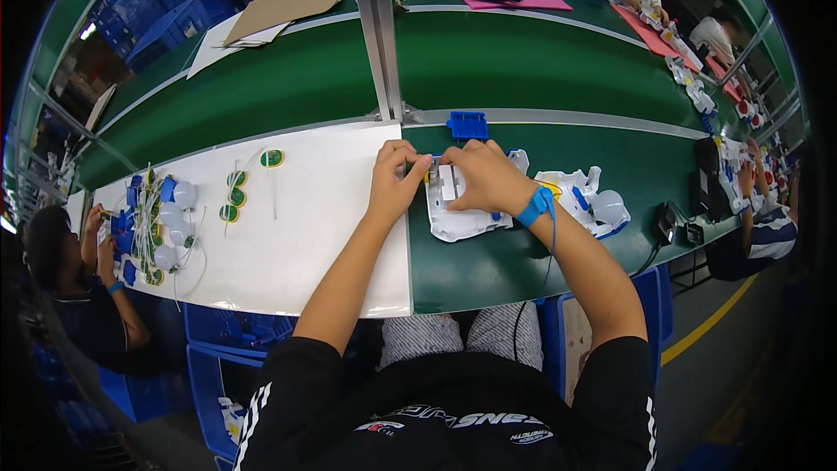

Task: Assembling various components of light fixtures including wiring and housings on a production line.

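A white moulded plastic housing [459,228] lies on the green bench top in front of me, with a white rectangular block [448,183] inside it. My left hand [394,176] is at the housing's upper left corner, thumb and fingertips pinched together; what is between them is too small to make out. From the right, my right hand [490,176] reaches over the housing and grips it, fingers curled at the top and thumb beside the white block. The palm hides part of the housing. A blue wrist strap [536,206] with a cord circles my right wrist.
Right of the housing lies another white shell [571,190] with a white dome [608,207]. A blue plastic part [468,126] sits behind. Round green circuit boards [273,158] and wired domes [184,194] lie on the white sheet [331,209]. A metal post [375,35] stands ahead. Co-workers sit either side.
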`<act>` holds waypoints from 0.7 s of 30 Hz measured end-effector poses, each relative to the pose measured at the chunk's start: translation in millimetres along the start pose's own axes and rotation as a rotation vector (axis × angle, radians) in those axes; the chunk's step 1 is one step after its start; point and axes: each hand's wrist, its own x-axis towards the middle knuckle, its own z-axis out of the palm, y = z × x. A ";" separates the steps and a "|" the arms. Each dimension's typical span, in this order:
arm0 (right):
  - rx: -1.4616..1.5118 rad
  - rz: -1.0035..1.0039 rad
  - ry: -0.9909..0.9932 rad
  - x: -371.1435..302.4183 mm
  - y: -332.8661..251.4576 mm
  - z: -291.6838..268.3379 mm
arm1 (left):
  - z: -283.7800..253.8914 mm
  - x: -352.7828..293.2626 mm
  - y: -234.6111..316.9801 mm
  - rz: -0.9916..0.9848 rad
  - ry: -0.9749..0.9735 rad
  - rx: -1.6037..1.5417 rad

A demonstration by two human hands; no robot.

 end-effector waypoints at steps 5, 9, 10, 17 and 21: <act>-0.044 0.021 -0.056 -4.3 -7.3 -3.9 | -2.3 -0.4 -0.7 -0.034 -0.034 0.023; -0.049 -0.153 0.270 -34.9 -13.5 -11.3 | -3.0 -1.4 -8.9 0.016 -0.042 0.191; 0.028 -0.206 0.420 -46.9 -18.5 -16.3 | -6.0 -2.6 -0.9 0.015 -0.049 0.197; -0.194 -0.047 0.385 -196.1 37.1 -56.5 | 0.6 -9.5 87.7 0.392 -0.406 0.633; -0.232 -0.085 0.219 -212.7 59.4 -41.1 | 22.7 -15.7 86.1 0.391 -0.451 0.824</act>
